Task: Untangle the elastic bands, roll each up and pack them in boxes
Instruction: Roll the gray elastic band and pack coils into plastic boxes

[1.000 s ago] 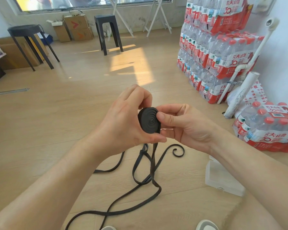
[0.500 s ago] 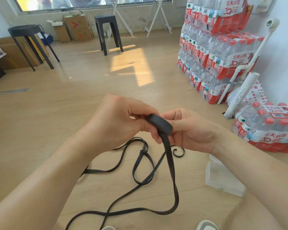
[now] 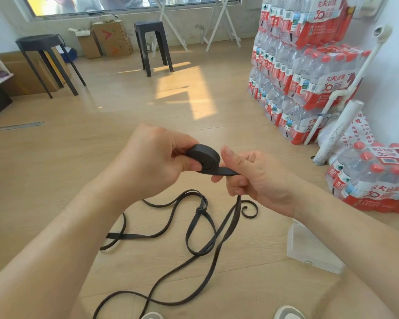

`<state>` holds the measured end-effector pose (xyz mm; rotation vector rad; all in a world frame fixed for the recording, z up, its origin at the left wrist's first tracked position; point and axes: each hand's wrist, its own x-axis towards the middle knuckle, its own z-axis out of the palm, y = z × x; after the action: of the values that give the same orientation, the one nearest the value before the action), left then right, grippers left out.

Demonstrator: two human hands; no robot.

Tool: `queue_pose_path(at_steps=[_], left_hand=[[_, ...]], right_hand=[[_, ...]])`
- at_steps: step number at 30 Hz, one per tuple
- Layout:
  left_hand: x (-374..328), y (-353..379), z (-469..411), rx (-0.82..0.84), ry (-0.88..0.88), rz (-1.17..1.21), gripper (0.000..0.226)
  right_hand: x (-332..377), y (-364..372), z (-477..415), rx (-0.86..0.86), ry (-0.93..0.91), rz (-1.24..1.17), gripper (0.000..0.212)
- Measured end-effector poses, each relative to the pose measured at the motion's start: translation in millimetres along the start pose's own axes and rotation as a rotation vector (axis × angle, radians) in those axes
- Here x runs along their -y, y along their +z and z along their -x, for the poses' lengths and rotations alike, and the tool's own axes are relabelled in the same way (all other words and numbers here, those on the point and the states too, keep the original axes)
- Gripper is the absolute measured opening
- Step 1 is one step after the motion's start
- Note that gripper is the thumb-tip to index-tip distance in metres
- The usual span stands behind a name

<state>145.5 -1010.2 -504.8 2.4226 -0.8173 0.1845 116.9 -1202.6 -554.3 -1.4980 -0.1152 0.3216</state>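
While aloft, left grip (image 3: 157, 162) round band (image 3: 204, 157)

Your left grip (image 3: 152, 162) covers the left side of the roll (image 3: 203, 158), so the fingertips behind the coil are out of sight. The free length of the elastic band (image 3: 194, 226) disappears inside your right grip (image 3: 258, 180) and comes out below it, with the stretch between hidden. On the floor the band passes behind your left forearm and runs off the near edge of view. Your right forearm hides the near right corner of the clear box (image 3: 309, 249), and its contents cannot be told. Both shoes (image 3: 288, 313) are cut by the near edge. The bottle pack (image 3: 366, 180) is cropped at the right edge, its small print unreadable.
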Motion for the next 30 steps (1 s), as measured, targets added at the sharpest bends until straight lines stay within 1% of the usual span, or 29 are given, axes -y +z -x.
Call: queue_pose_path(at_steps=[2, 3, 5, 7, 8, 9, 10, 11, 13, 14, 15, 16, 17, 19, 22, 26, 28, 30], left_hand=[[0.4, 1.5, -0.6, 0.026, 0.043, -0.072, 0.01], [0.7, 2.5, -1.0, 0.035, 0.07, -0.114, 0.008], [1.6, 4.6, -2.2, 0.052, 0.119, -0.201, 0.005], [3.1, 6.9, -3.5, 0.061, 0.138, -0.253, 0.006], [3.6, 8.3, -4.0, 0.048, 0.14, -0.239, 0.007], [3.7, 10.1, -4.6, 0.025, 0.123, -0.187, 0.009], [3.1, 12.3, -4.8, -0.001, 0.069, -0.079, 0.012], [1.9, 14.0, -4.6, -0.022, -0.016, 0.095, 0.017], [2.3, 18.2, -4.7, -0.004, -0.18, 0.53, 0.025], [3.2, 21.0, -4.3, 0.026, -0.223, 0.705, 0.027], [3.6, 24.0, -3.5, 0.049, -0.245, 0.828, 0.027], [3.2, 25.9, -3.1, 0.053, -0.252, 0.899, 0.026], [2.8, 27.3, -3.5, 0.041, -0.259, 0.915, 0.023], [1.8, 27.9, -4.5, -0.007, -0.255, 0.835, 0.019], [3.6, 22.4, -5.1, -0.069, -0.198, 0.649, 0.014], [7.7, 16.5, -5.0, -0.067, -0.103, 0.35, 0.015], [7.8, 17.2, -4.5, -0.065, -0.049, 0.237, 0.013], [8.1, 16.4, -4.2, -0.071, -0.022, 0.19, 0.014]], right_hand=[[-1.6, 1.0, -0.8, -0.014, -0.029, 0.048, 0.07], [-2.7, 1.3, -1.4, -0.021, -0.036, 0.081, 0.073], [-3.8, 2.0, -1.7, -0.033, -0.028, 0.129, 0.067], [-4.8, 0.0, -2.8, -0.016, -0.005, 0.133, 0.073], [-5.6, -2.5, -3.6, 0.001, 0.003, 0.111, 0.075], [-6.1, -4.9, -4.7, 0.016, 0.007, 0.071, 0.071], [-5.6, -6.4, -4.9, 0.029, 0.007, 0.009, 0.064], [-5.4, -8.2, -4.9, 0.041, 0.004, -0.076, 0.055], [-4.1, -10.7, -4.4, 0.077, -0.013, -0.246, 0.042], [-3.9, -11.3, -4.0, 0.101, -0.021, -0.302, 0.039], [-3.9, -11.2, -4.0, 0.127, -0.023, -0.334, 0.037], [-3.9, -11.0, -3.8, 0.151, -0.018, -0.354, 0.036], [-4.0, -11.0, -3.6, 0.17, -0.008, -0.367, 0.036], [-3.1, -11.8, -2.2, 0.199, 0.01, -0.363, 0.037], [-0.1, -13.4, -0.8, 0.209, 0.059, -0.253, 0.044], [1.6, -11.8, -1.6, 0.116, 0.104, -0.037, 0.071], [1.7, -10.5, -0.5, 0.08, 0.102, 0.023, 0.072], [4.1, -8.8, 1.3, 0.056, 0.106, 0.068, 0.071]])
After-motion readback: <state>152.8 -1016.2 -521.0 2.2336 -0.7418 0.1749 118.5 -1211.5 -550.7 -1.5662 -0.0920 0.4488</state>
